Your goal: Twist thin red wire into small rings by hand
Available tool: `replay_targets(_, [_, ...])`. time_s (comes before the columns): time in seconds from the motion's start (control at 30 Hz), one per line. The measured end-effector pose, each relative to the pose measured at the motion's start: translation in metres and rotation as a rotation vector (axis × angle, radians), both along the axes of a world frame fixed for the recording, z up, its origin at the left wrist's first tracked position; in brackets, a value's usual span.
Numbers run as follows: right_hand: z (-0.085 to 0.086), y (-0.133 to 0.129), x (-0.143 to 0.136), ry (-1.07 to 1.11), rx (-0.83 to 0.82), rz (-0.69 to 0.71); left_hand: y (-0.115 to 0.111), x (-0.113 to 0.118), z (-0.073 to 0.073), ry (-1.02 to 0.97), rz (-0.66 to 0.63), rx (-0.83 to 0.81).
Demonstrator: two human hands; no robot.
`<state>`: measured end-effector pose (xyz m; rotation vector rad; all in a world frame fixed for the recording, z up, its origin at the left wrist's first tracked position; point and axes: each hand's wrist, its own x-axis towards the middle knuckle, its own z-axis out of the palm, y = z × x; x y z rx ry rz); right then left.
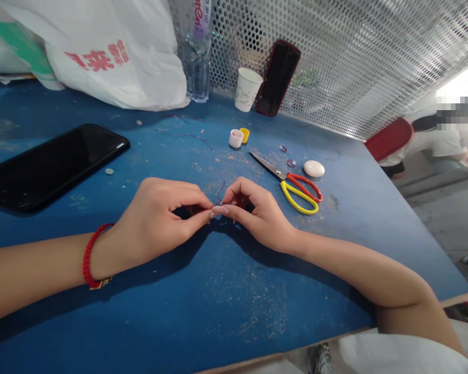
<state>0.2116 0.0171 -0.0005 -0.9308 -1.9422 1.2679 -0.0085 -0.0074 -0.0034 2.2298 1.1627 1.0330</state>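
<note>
Over the middle of the blue table (234,291), my left hand (159,215) pinches a thin dark thread (220,193) from the left, its thumb and forefinger pressed together. My right hand (257,210) closes on the same thread from the right, and the fingertips of both hands meet. A loose end of the thread sticks up above them. Whatever else lies between the fingertips is too small to make out. Scissors (290,184) with one red and one yellow handle lie beyond my right hand. Two small thread loops (291,163) rest beside them.
A black phone (54,166) lies at the left. Behind are white bags (120,57), a bottle (198,67), a paper cup (247,89), an upright phone (278,78), small white (236,138) and yellow (245,135) caps, and a white oval object (314,168). Perforated metal borders the table's back.
</note>
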Motion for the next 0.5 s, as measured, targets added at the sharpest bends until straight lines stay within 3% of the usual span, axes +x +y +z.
replay_targets(0.37, [0.0031, -0.0021, 0.0019, 0.002, -0.041, 0.067, 0.0062, 0.0005, -0.0011, -0.067, 0.01, 0.004])
replay_targets(0.5, [0.0012, -0.0023, 0.0017, -0.008, 0.041, 0.063, 0.0071, -0.0004, -0.0013, -0.086, -0.003, -0.017])
